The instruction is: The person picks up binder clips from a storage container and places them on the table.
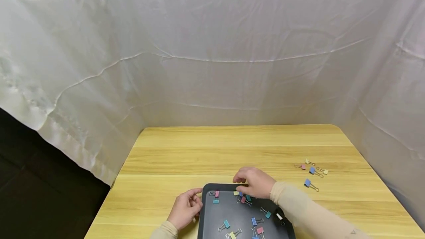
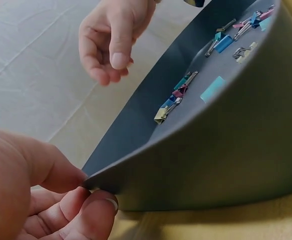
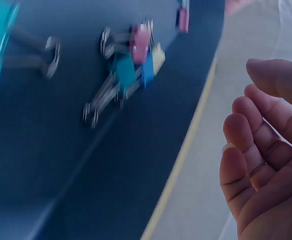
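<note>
A dark grey tray (image 1: 239,211) holds several small binder clips in pink, teal, blue and yellow. At its far left corner my left hand (image 1: 186,208) pinches the rim between thumb and fingers, as the left wrist view shows. Over the far rim hangs my right hand (image 1: 256,183), fingers loosely bent and nothing in them in the right wrist view. Just below it lies a cluster of clips, including a pink clip (image 3: 140,44), a teal clip (image 3: 124,71) and a yellow clip (image 2: 161,115). Near the left corner are another pink clip (image 1: 217,194) and a teal clip (image 1: 216,201).
On the wooden table (image 1: 199,158), right of the tray, lie several more binder clips, among them a blue clip (image 1: 307,183) and a pink clip (image 1: 303,166). A black rounded object (image 1: 278,213) shows beside the right forearm. Pale curtains (image 1: 212,84) surround the table's back and sides.
</note>
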Demonstrator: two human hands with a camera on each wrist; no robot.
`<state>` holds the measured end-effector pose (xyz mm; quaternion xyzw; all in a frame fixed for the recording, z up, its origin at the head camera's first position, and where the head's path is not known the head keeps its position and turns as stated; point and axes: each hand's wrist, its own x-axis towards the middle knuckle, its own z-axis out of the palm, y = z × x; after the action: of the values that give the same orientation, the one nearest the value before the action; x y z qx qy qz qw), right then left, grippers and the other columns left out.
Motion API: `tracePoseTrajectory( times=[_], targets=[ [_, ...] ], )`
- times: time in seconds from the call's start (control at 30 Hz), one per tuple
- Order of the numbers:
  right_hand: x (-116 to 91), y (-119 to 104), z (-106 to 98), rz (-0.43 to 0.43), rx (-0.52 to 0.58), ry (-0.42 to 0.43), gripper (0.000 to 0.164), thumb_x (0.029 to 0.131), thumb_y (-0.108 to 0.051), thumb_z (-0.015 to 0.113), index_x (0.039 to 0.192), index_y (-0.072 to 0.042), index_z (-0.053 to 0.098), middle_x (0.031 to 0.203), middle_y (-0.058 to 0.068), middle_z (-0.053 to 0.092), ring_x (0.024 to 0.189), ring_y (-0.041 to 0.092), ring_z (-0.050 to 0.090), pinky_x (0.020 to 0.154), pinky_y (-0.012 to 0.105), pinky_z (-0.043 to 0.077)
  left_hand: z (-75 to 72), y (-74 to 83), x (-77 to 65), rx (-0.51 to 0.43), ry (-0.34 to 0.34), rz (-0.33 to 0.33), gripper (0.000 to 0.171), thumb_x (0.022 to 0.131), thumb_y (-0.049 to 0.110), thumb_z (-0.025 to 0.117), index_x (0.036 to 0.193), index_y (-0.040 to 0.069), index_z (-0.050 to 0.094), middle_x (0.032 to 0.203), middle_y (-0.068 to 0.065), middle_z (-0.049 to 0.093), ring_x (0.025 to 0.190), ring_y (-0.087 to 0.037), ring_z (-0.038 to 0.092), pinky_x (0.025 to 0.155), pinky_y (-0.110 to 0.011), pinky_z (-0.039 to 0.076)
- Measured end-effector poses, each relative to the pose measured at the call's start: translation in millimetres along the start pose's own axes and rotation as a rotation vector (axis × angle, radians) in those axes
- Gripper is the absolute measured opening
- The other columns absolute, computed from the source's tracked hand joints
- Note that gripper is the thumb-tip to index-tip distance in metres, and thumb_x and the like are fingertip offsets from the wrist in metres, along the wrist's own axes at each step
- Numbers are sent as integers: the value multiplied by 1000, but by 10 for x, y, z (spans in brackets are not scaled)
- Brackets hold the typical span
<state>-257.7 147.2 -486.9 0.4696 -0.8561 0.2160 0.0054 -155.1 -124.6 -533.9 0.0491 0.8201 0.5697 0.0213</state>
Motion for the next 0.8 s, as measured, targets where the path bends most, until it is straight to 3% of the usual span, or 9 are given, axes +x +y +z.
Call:
tracePoseTrajectory(
  times=[0.3,0.6,0.8],
  targets=[
    [119,-216,278,-120,69,-137,18,79,-24,70,96,-17,68,86,-13,58,73,-1,53,64,13,43,-47,349,-78,27,2,8,42,75,-9,61,116,-13,52,81,-15,56,64,-17,55,54,-21,48],
    [102,-323,465,-186,84,-326,19,75,-28,73,93,-23,68,81,-19,54,69,-6,48,61,8,38,-52,321,-64,10,6,11,42,74,-9,61,115,-13,53,81,-14,56,65,-17,55,55,-20,47],
    [80,-354,516,-247,44,-353,23,73,-29,75,94,-24,68,82,-19,55,70,-8,48,61,6,38,-49,305,-59,0,3,6,42,74,-8,62,115,-12,53,81,-16,56,65,-17,55,55,-20,47]
  ],
)
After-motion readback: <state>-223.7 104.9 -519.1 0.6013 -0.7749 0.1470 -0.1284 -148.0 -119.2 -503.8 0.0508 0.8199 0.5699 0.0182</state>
